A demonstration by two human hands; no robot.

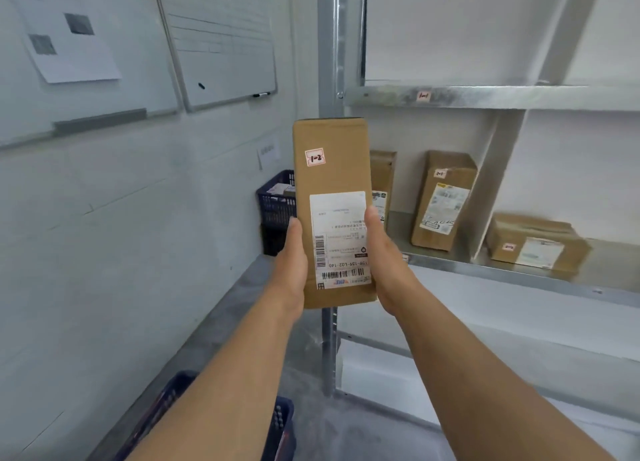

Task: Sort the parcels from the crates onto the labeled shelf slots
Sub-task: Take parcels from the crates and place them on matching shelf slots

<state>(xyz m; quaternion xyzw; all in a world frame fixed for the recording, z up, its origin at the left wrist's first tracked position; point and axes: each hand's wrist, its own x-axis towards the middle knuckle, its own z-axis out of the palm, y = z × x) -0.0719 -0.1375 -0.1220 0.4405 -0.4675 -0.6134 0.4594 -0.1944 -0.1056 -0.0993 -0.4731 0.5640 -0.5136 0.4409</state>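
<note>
A long brown cardboard parcel (330, 169) stands upright in front of me, held up at chest height. It carries a small tag reading 1-2 and a white shipping label, upside down. My left hand (289, 263) grips its lower left edge and my right hand (382, 256) grips its lower right edge, thumbs on the front face. Behind it is the metal shelf (485, 97), whose upper rail bears a small tag (424, 96). On the lower shelf level (519, 273) three brown parcels sit: one (382, 176) partly hidden by the held box, one upright (443, 201), one lying flat (536, 242).
A dark blue crate (277, 207) with parcels stands on the floor against the left wall, behind the shelf post (329, 45). Another dark crate (284, 426) lies below my arms. Whiteboards (221, 38) hang on the left wall. The top shelf level shows no parcels.
</note>
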